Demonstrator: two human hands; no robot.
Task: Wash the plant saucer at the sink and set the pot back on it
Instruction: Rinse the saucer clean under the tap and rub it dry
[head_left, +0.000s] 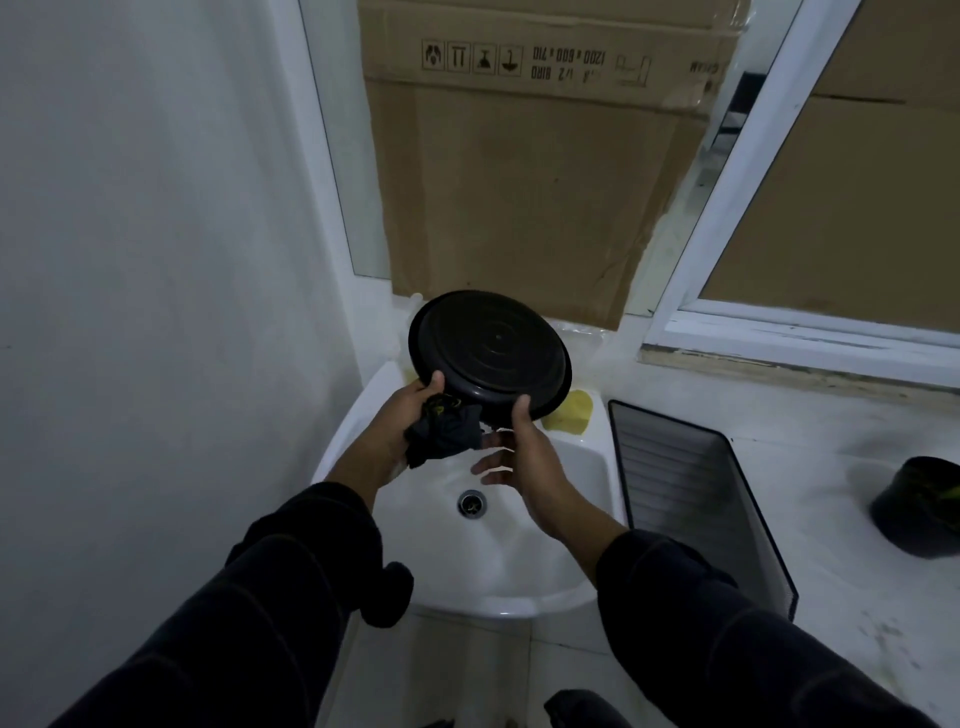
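A round black plant saucer is held tilted above the white sink, its ribbed underside facing me. My left hand grips the saucer's lower left rim and also holds a dark crumpled cloth. My right hand has its thumb on the saucer's lower right rim, with its fingers spread underneath. The black plant pot stands on the counter at the far right, well away from both hands.
The sink drain lies below my hands. A dark ribbed tray stands right of the sink. A yellow sponge rests on the sink's back rim. A large cardboard box leans against the window behind. A white wall is on the left.
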